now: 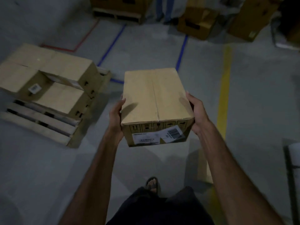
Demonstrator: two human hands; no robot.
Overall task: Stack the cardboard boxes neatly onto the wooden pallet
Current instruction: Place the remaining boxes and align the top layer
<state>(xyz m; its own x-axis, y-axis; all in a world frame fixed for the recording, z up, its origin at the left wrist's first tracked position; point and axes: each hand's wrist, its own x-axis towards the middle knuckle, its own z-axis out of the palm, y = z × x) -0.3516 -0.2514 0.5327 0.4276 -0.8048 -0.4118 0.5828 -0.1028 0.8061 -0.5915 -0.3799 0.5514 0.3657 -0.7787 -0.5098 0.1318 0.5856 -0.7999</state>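
I carry a closed cardboard box [155, 101] in mid-air at the centre of the head view, its labelled end facing me. My left hand [116, 117] grips its left side and my right hand [197, 113] grips its right side, fingers curled under the edges. To the left on the floor lies the wooden pallet [40, 124], with several cardboard boxes [48, 75] stacked on it in two levels. The carried box is to the right of the pallet, apart from it.
Grey floor with blue [181, 51], red [71, 47] and yellow [224, 88] tape lines. Another loaded pallet [120, 13] stands at the back. Loose boxes [196, 23] sit at the back right. A small box [203, 166] lies by my right forearm. My sandalled foot [151, 184] is below.
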